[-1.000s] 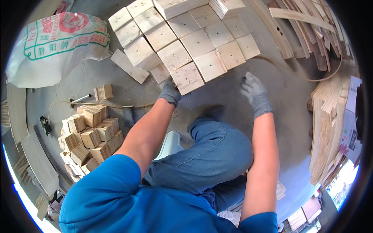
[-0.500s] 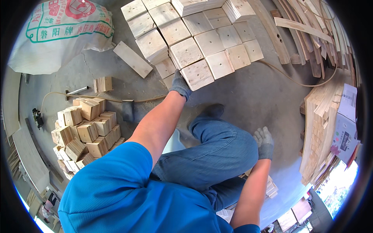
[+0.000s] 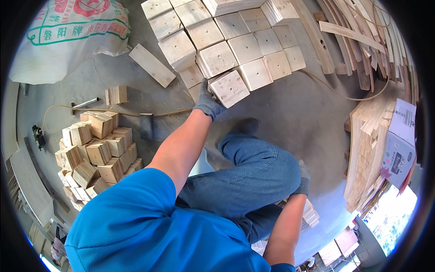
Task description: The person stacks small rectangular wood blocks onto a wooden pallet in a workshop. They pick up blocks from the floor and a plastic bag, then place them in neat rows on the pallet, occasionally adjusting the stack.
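My left hand (image 3: 209, 104), in a grey glove, grips the left edge of a square wooden block (image 3: 230, 89) with drilled holes. The block sits slightly turned at the near corner of a large group of stacked wooden blocks (image 3: 217, 58). Its thumb lies along the block's side, and its other fingers are hidden underneath. My right hand (image 3: 304, 177), also gloved, is beside my bent knee with no object visible in it. The knee hides part of that hand, but the fingers that show are stretched out.
A heap of small wooden blocks (image 3: 97, 152) lies on the floor at left, near a hammer (image 3: 85, 104) and a hose (image 3: 174, 111). A loose board (image 3: 152, 66) and a white sack (image 3: 77, 43) are farther back. Long wood strips (image 3: 362, 50) and stacked timber (image 3: 369, 149) line the right side.
The corner block has turned and come slightly away from its neighbours in my left hand's grip. My right hand has moved down and in, closer behind my knee.
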`<state>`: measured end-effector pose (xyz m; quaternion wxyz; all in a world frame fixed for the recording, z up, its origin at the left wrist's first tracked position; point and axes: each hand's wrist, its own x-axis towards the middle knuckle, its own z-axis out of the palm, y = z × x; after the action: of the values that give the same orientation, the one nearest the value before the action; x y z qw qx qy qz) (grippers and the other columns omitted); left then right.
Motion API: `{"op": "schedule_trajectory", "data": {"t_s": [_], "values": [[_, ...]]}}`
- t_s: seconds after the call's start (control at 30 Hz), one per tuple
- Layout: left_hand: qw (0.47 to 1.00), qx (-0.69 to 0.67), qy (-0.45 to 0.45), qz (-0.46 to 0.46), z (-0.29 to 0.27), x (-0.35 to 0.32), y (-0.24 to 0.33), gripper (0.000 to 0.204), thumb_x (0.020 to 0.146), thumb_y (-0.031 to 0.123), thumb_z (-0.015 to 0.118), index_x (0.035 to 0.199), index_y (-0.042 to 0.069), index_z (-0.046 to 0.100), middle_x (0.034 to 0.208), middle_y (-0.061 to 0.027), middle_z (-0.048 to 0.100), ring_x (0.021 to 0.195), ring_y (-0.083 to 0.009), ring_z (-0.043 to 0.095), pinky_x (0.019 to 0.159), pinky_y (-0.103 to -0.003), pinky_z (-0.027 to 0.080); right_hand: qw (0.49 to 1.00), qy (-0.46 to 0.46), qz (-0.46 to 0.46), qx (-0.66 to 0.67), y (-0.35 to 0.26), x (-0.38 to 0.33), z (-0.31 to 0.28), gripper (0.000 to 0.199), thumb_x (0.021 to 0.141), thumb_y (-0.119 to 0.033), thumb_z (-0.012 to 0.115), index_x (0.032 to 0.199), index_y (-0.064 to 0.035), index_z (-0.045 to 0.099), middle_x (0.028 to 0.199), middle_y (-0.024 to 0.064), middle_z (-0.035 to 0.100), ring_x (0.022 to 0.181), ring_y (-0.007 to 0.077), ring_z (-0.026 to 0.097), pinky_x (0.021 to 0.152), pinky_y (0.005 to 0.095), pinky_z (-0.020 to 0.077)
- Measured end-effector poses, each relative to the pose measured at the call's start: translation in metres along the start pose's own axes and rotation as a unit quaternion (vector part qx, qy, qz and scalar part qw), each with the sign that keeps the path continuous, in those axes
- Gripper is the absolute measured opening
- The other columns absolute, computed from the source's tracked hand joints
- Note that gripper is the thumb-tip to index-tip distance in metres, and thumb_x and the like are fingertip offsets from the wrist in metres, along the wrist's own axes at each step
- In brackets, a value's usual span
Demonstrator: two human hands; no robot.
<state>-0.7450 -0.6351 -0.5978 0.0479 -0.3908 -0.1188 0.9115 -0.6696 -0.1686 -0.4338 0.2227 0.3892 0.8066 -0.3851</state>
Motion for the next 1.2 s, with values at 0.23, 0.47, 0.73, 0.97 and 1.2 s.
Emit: {"op": "schedule_trajectory", "data": {"t_s": [0.23, 0.47, 0.73, 0.97, 1.2], "values": [[0.998, -0.003, 0.061, 0.016, 0.013, -0.025, 0.000, 0.054, 0.099, 0.053, 0.051, 0.135, 0.016, 0.064, 0.136, -0.0087, 0.067, 0.125, -0.0367, 0.064, 0.106, -0.058, 0.051, 0.989, 0.041, -0.036, 0.135, 0.013, -0.012, -0.010, 0.048, 0.097, -0.027, 0.071, 0.134, 0.0012, 0.058, 0.120, 0.0145, 0.066, 0.102, 0.0246, 0.068, 0.084, 0.0376, 0.0574], [0.992, 0.084, 0.088, 0.007, 0.011, -0.084, -0.020, 0.052, 0.102, 0.046, 0.044, 0.138, 0.014, 0.063, 0.140, -0.0101, 0.065, 0.127, -0.0370, 0.062, 0.106, -0.059, 0.050, 0.979, 0.063, -0.122, 0.153, -0.047, -0.064, -0.029, 0.066, 0.097, -0.033, 0.070, 0.150, -0.0031, 0.043, 0.142, 0.0162, 0.058, 0.126, 0.0297, 0.061, 0.105, 0.0418, 0.0496], [0.969, 0.234, 0.021, -0.075, 0.027, -0.131, -0.082, 0.053, 0.101, 0.047, 0.043, 0.139, 0.015, 0.061, 0.139, -0.0091, 0.065, 0.127, -0.0380, 0.062, 0.102, -0.059, 0.049, 0.920, -0.120, -0.371, 0.039, -0.138, -0.167, 0.012, 0.097, 0.082, -0.032, 0.087, 0.157, 0.0019, 0.036, 0.158, 0.0233, 0.044, 0.144, 0.0378, 0.046, 0.116, 0.0435, 0.0411], [0.621, 0.638, -0.454, 0.032, 0.074, -0.106, -0.213, 0.045, 0.092, 0.036, 0.065, 0.134, 0.018, 0.065, 0.133, -0.0077, 0.067, 0.129, -0.0330, 0.059, 0.112, -0.049, 0.044, 0.913, -0.119, -0.390, 0.023, -0.113, -0.107, -0.043, 0.104, 0.080, -0.031, 0.088, 0.160, 0.0007, 0.030, 0.162, 0.0222, 0.039, 0.147, 0.0302, 0.042, 0.121, 0.0388, 0.0345], [0.242, 0.728, -0.603, 0.218, 0.109, -0.124, -0.365, 0.054, 0.092, 0.013, 0.070, 0.142, 0.011, 0.049, 0.132, -0.0156, 0.062, 0.124, -0.0301, 0.061, 0.102, -0.043, 0.052, 0.800, -0.184, -0.417, 0.391, -0.037, -0.090, -0.120, 0.084, 0.086, -0.024, 0.084, 0.156, -0.0025, 0.043, 0.150, 0.0075, 0.055, 0.137, 0.0189, 0.048, 0.114, 0.0330, 0.0381]]}}
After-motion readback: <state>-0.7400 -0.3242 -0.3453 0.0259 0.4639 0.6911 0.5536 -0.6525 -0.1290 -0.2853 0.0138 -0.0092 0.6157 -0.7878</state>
